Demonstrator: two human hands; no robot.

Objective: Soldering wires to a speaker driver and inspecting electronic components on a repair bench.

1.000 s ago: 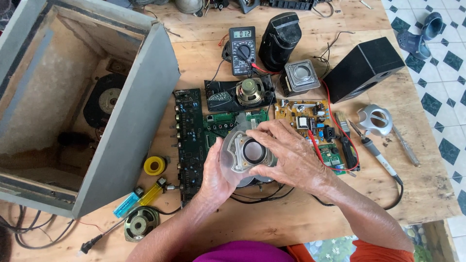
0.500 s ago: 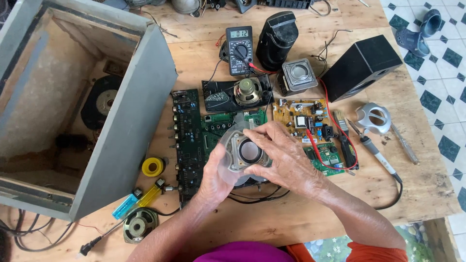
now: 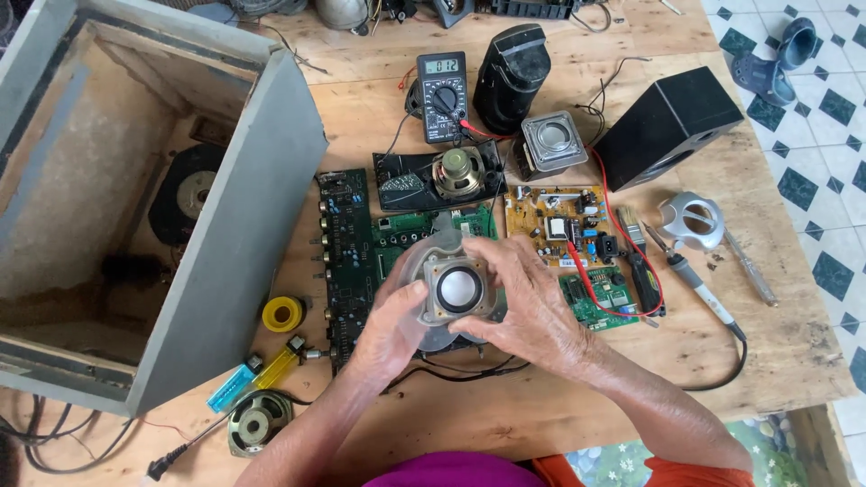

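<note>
Both hands hold a small speaker driver (image 3: 457, 289) with a square metal frame and a pale round cone, set in a translucent housing, just above the wooden table (image 3: 541, 406). My left hand (image 3: 395, 326) grips its left and lower side. My right hand (image 3: 532, 308) wraps its right side, fingers curled over the top edge. Under the hands lie green circuit boards (image 3: 410, 230) and black wires (image 3: 460, 372).
A big grey speaker cabinet (image 3: 225, 261) lies open at the left. Behind are a multimeter (image 3: 442, 95), a black speaker box (image 3: 667, 126), a yellow board (image 3: 559, 212) and a soldering iron (image 3: 695, 280). Solder roll (image 3: 282, 313), lighters (image 3: 253, 374) and a loose driver (image 3: 257, 421) lie front left.
The driver has turned in my hands, so its pale cone now faces up more squarely. Both hands stay closed around it in the same spot.
</note>
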